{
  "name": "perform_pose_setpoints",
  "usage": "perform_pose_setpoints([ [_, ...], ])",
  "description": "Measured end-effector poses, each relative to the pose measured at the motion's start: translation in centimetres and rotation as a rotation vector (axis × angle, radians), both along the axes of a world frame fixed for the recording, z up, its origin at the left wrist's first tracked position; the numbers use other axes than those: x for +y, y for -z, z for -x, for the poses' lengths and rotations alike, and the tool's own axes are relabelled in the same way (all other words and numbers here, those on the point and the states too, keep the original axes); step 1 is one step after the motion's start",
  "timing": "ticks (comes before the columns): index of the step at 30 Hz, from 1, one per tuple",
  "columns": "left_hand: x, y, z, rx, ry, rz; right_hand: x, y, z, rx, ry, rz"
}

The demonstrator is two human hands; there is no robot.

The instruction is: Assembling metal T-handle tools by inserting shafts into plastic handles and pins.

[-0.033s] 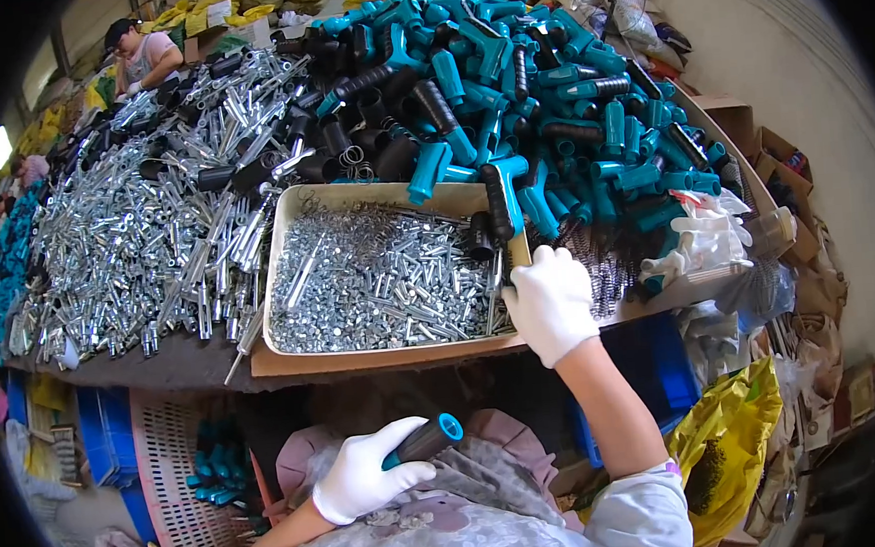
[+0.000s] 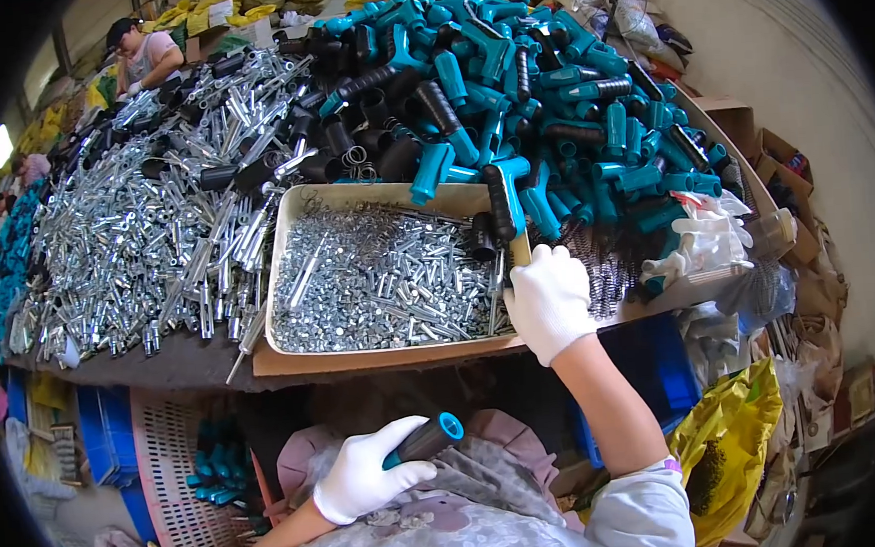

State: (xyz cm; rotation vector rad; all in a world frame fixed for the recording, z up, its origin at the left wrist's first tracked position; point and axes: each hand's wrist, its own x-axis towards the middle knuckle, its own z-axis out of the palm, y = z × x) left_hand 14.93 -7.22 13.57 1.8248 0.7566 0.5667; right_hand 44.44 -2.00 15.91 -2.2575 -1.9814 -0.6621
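Observation:
My left hand (image 2: 370, 476), in a white glove, is closed around a black tubular handle (image 2: 430, 440) with a teal end ring. It holds the handle tilted above my lap, the round end turned up to the right. My right hand (image 2: 549, 302), also gloved, is at the right rim of a cream tray (image 2: 442, 352). Its fingers are curled, and what lies in them is hidden. Small metal pins and cylinders (image 2: 388, 287) fill the tray. Just beyond my right hand, a teal and black pistol-shaped housing (image 2: 509, 197) leans over the tray's corner.
Teal housings (image 2: 588, 114) are heaped at the back right, metal rods and tubes (image 2: 125, 247) at the left. Dark springs (image 2: 608, 273) and white gloves (image 2: 708, 235) lie right of the tray. Below stand a pink basket (image 2: 174, 470) and a yellow sack (image 2: 734, 446). Another person (image 2: 149, 58) works at far left.

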Motion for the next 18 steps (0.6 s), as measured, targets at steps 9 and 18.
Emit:
perform_pose_setpoints([
  [9,-0.1,0.2,1.3,-0.023,-0.012,0.028,0.5,-0.2,-2.7,0.704,-0.154,0.132],
  [18,0.0,-0.3,0.9,-0.094,-0.015,-0.029,2.0,0.5,-0.3,0.585,-0.031,-0.105],
])
